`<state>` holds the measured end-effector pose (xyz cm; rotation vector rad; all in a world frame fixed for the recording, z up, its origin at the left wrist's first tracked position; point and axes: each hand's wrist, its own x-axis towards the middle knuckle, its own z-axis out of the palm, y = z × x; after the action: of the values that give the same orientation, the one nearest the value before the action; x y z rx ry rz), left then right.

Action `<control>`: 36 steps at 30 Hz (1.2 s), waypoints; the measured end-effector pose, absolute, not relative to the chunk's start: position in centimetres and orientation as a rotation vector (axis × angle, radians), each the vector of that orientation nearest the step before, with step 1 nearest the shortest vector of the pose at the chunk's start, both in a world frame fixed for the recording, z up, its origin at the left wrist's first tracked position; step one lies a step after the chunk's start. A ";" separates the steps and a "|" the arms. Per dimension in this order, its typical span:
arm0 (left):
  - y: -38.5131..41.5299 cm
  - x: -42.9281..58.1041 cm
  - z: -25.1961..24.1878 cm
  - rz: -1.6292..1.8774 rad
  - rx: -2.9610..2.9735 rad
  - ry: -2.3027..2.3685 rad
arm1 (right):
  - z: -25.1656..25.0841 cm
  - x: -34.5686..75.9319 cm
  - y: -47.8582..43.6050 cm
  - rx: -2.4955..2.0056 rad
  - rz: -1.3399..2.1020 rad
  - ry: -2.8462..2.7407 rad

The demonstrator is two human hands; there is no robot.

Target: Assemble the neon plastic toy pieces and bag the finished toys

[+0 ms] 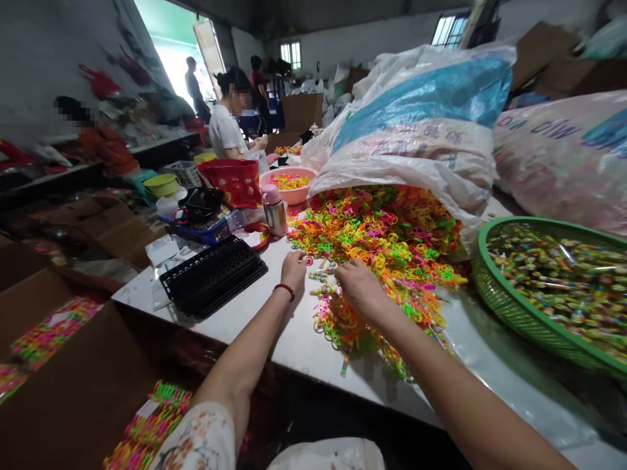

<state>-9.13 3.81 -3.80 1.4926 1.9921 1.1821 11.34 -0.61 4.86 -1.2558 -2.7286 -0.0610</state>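
Note:
My left hand (292, 269), with a beaded bracelet at the wrist, is closed in a pinch over the white table. A small red plastic ring piece (309, 260) shows at its fingertips. To the right, my right hand (360, 286) bends over the near part of a pile of bright plastic ring pieces (377, 238), fingers pressed together on a small patterned tube (329, 267). Other patterned tubes (319, 278) lie just below those fingertips. Black slotted racks (213, 274) lie stacked left of my left hand.
A white and blue sack (416, 124) spills the pile onto the table (294, 339). At right stands a green basket (533, 313) of patterned tubes. A flask (275, 212) and pink basin (290, 194) stand behind. Cardboard boxes (93, 385) sit lower left; a person (228, 124) sits beyond.

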 end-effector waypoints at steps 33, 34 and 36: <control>9.1 -8.6 -4.2 1.291 1.629 1.943 | 2.5 13.0 -6.0 -1.210 1.387 -1.457; 9.2 -8.5 -4.0 1.296 1.633 1.930 | 2.3 12.6 -6.2 -1.186 1.450 -1.404; 9.8 -7.9 -3.6 1.286 1.625 1.900 | 1.8 11.8 -6.6 -1.140 1.516 -1.356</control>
<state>-7.92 9.84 -3.60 1.6247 1.8997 1.2859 11.85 -6.63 1.83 -1.1405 -1.3556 1.5157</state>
